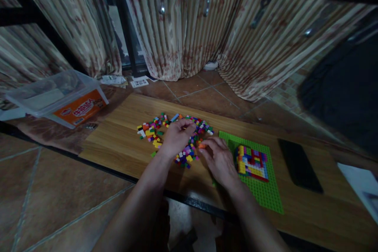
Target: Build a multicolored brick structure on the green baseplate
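Tabletop of pale wood grain point(112, 138) stretches left to right beneath two bare hands at work over toy bricks. At right lies a green baseplate point(271, 197), its far edge slanting nearer toward the right, with a dark flat slab point(299, 165) just beyond it. Loose bricks point(187, 153) in many colors spread across the middle, left of the baseplate. The left hand point(180, 136) is over them, fingers curled in toward the thumb; whether it grips anything cannot be told. The right hand point(221, 159) is narrowed to a pinch, between the pile and a multicolored brick build point(252, 162) on the baseplate, whose red near edge runs left to right. Thumb and forefinger hold a small orange brick point(202, 146), right of the left hand, its long axis seemingly left to right.
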### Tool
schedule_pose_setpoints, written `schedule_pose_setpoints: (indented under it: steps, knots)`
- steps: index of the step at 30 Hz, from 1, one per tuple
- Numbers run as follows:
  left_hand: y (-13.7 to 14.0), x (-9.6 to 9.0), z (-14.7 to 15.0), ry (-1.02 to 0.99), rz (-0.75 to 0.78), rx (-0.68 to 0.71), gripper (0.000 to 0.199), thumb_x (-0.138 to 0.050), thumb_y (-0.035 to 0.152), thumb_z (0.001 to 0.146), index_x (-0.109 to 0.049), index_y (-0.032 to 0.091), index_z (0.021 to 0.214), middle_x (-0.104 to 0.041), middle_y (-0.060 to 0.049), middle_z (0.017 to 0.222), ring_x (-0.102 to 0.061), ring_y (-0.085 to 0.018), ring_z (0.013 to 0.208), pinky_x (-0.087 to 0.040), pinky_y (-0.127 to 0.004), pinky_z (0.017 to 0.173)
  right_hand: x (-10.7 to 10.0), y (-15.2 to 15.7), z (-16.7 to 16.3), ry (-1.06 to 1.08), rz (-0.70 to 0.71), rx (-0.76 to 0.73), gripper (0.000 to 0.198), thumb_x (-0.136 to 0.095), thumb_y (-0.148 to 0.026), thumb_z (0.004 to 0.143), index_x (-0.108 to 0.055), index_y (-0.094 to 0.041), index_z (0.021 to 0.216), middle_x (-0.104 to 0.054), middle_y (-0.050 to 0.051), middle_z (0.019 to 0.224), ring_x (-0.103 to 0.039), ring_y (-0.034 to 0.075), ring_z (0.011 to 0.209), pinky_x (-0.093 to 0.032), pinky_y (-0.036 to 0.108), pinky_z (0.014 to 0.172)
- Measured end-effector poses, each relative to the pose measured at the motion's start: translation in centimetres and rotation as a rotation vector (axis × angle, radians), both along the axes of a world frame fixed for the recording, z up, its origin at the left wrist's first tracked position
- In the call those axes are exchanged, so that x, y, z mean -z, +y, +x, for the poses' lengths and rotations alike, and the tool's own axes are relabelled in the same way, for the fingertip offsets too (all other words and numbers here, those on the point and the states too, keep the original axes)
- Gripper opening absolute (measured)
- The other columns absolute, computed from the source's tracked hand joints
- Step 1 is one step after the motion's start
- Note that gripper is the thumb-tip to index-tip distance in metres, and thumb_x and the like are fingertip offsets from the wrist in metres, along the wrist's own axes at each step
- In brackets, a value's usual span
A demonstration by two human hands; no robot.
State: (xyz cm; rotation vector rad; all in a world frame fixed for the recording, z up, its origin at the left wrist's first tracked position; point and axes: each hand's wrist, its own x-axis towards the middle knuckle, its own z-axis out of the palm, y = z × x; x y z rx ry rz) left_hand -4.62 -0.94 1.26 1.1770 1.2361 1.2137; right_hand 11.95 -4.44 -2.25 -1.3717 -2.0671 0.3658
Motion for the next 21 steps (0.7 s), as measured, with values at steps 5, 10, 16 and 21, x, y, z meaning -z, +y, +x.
schedule_pose_setpoints:
  steps: [5,10,16,21]
  knots:
    - [-0.8,-0.1,0.6,0.137,0.01,0.327,0.018,-0.062,0.03,0.079,-0.07,0.015,0.083,-0.066,0.0,0.074,-0.056,-0.011,0.066,-0.043,-0.021,0.061,-1.4,-0.9,0.8,0.221,-0.043,0.105,0.012,-0.059,-0.028,0.087,-0.065,-0.021,0.095,-0.066,0.003,0.09,-0.062,0.017,0.08,-0.049,0.031,0.075]
    - [-1.4,-0.1,2.0,0.141,0.021,0.406,0.012,-0.062,0.023,0.077,-0.069,0.014,0.081,-0.066,-0.001,0.073,-0.056,-0.011,0.067,-0.044,-0.021,0.062,-1.6,-1.4,1.1,0.425,-0.103,0.13,0.013,-0.064,-0.028,0.083,-0.066,-0.022,0.094,-0.068,0.001,0.089,-0.064,0.016,0.079,-0.051,0.03,0.075]
    - [-1.3,0.1,3.0,0.153,0.101,0.371,0.011,-0.06,0.021,0.079,-0.069,0.015,0.08,-0.067,-0.002,0.075,-0.059,-0.013,0.071,-0.046,-0.023,0.068,-1.1,-1.3,2.0,0.62,-0.21,0.139,0.02,-0.062,-0.031,0.084,-0.068,-0.023,0.101,-0.073,0.004,0.098,-0.067,0.017,0.091,-0.052,0.033,0.085]
    - [-1.4,0.7,4.3,0.182,0.148,0.365,0.013,-0.058,0.02,0.081,-0.069,0.016,0.083,-0.069,-0.002,0.079,-0.062,-0.014,0.074,-0.047,-0.024,0.071,-1.2,-1.3,2.7,0.648,-0.229,0.183,0.02,-0.062,-0.033,0.083,-0.071,-0.022,0.097,-0.074,0.005,0.096,-0.068,0.018,0.088,-0.053,0.035,0.083]
